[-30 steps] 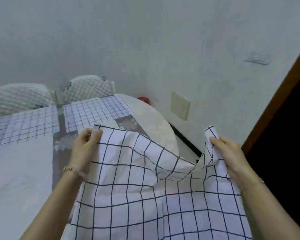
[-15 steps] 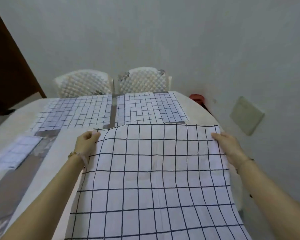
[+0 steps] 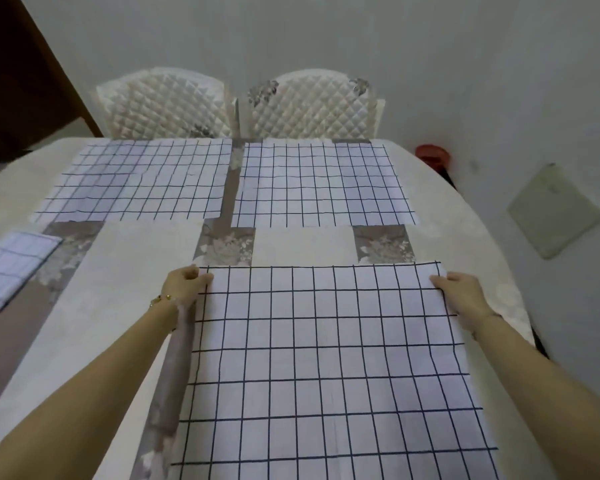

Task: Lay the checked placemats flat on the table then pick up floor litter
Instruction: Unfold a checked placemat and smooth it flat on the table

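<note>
A white placemat with dark checks (image 3: 326,368) lies spread on the near part of the table (image 3: 125,271). My left hand (image 3: 184,285) pinches its far left corner. My right hand (image 3: 461,292) holds its far right corner, fingers curled on the edge. Two more checked placemats lie flat at the far side, one on the left (image 3: 142,180) and one on the right (image 3: 321,185). A further checked placemat (image 3: 11,265) lies at the left edge, partly cut off by the frame. The floor is hidden, and no litter is visible.
Two white quilted chairs (image 3: 167,102) (image 3: 312,105) stand behind the table against the wall. A red object (image 3: 432,155) sits low by the wall at the table's right. A pale square plate (image 3: 555,211) is on the right wall. A dark doorway (image 3: 18,81) is at left.
The placemat went from hanging crumpled between my hands to being stretched out and lowered onto the table. My view swung left to face the table squarely.
</note>
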A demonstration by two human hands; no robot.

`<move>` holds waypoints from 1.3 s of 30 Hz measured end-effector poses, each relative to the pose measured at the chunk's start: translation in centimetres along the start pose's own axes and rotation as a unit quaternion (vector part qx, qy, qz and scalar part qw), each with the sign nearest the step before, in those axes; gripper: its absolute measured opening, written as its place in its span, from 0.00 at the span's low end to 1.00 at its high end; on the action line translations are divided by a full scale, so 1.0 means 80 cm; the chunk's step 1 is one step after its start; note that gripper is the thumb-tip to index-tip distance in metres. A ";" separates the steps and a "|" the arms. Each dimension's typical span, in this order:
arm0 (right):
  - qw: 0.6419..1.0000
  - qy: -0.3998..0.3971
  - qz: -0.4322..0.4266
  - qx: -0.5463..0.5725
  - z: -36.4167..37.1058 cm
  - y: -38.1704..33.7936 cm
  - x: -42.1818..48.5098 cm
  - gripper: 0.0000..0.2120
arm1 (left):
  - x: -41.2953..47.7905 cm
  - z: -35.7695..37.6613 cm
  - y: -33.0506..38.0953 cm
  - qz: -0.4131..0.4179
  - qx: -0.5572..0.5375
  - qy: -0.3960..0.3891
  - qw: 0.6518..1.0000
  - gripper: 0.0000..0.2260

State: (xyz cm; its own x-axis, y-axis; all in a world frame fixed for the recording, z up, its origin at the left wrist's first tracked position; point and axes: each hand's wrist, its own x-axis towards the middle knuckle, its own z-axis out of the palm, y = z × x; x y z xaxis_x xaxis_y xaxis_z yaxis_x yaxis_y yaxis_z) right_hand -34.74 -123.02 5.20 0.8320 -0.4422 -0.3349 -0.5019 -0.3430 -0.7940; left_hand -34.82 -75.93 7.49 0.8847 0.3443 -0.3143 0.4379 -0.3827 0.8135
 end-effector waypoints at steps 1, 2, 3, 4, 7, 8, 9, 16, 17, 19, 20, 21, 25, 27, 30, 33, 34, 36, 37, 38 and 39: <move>1.000 0.003 0.006 -0.006 0.002 0.004 0.005 0.21 | 0.003 0.008 -0.004 -0.001 0.011 0.001 1.000 0.19; 1.000 0.005 0.013 -0.010 0.004 0.008 0.010 0.22 | 0.006 0.016 -0.007 -0.002 0.021 0.003 1.000 0.19; 1.000 0.008 0.020 -0.021 0.006 0.011 0.013 0.23 | 0.008 0.023 -0.009 -0.004 0.032 0.007 0.999 0.18; 0.999 0.010 0.023 -0.035 0.006 0.015 0.015 0.24 | 0.010 0.030 -0.010 -0.005 0.046 0.015 0.999 0.16; 0.998 0.019 0.018 -0.057 0.009 0.019 0.016 0.24 | 0.013 0.044 -0.011 -0.001 0.100 0.058 0.993 0.10; 0.998 0.020 0.012 -0.067 0.010 0.020 0.015 0.23 | 0.015 0.046 -0.011 0.004 0.103 0.070 0.992 0.10; 0.997 0.022 0.008 -0.071 0.011 0.020 0.015 0.21 | 0.018 0.047 -0.010 0.008 0.101 0.077 0.992 0.10; 0.999 -0.031 -0.026 0.037 -0.001 0.005 -0.032 0.27 | -0.007 0.038 -0.024 0.080 0.216 0.095 0.969 0.17; 0.998 -0.031 -0.037 0.032 -0.006 0.007 -0.043 0.28 | -0.021 0.034 -0.034 0.119 0.265 0.095 0.952 0.17; 0.998 -0.017 -0.053 0.004 -0.013 0.017 -0.065 0.27 | -0.059 0.035 -0.056 0.233 0.326 0.062 0.914 0.14; 0.998 -0.012 -0.060 -0.014 -0.015 0.020 -0.081 0.24 | -0.083 0.040 -0.066 0.295 0.335 0.032 0.894 0.13; 0.997 -0.014 -0.071 -0.030 -0.013 0.025 -0.095 0.22 | -0.109 0.048 -0.077 0.352 0.344 0.001 0.871 0.13; 0.987 -0.085 -0.100 -0.096 0.009 0.041 -0.150 0.17 | -0.183 0.084 -0.113 0.396 0.462 -0.132 0.782 0.25; 0.979 -0.111 -0.119 -0.126 0.022 0.045 -0.172 0.17 | -0.192 0.093 -0.129 0.369 0.506 -0.142 0.766 0.28; 0.961 -0.133 -0.155 -0.185 0.039 0.047 -0.195 0.18 | -0.197 0.097 -0.127 0.334 0.526 -0.147 0.768 0.29; 0.926 -0.178 -0.203 -0.263 0.055 0.050 -0.203 0.21 | -0.196 0.098 -0.120 0.321 0.523 -0.156 0.774 0.30; 0.908 -0.194 -0.223 -0.297 0.059 0.051 -0.204 0.22 | -0.195 0.097 -0.118 0.318 0.521 -0.160 0.776 0.31; 0.872 -0.209 -0.260 -0.359 0.066 0.055 -0.200 0.23 | -0.195 0.096 -0.119 0.321 0.529 -0.148 0.772 0.30; 0.856 -0.211 -0.273 -0.385 0.067 0.058 -0.195 0.23 | -0.195 0.096 -0.121 0.319 0.535 -0.142 0.770 0.29; 0.844 -0.207 -0.281 -0.407 0.066 0.060 -0.188 0.24 | -0.195 0.095 -0.120 0.313 0.539 -0.139 0.769 0.29; 0.836 -0.198 -0.284 -0.427 0.062 0.061 -0.178 0.24 | -0.195 0.096 -0.121 0.310 0.543 -0.137 0.769 0.28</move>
State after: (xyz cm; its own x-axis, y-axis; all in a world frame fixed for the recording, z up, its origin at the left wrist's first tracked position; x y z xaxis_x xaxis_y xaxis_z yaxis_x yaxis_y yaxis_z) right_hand -47.88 -114.27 3.58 0.9218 0.2423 -0.3027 0.1540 -0.9453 -0.2876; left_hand -51.60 -84.15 0.79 0.9127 -0.3283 -0.2432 -0.3367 -0.9416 0.0075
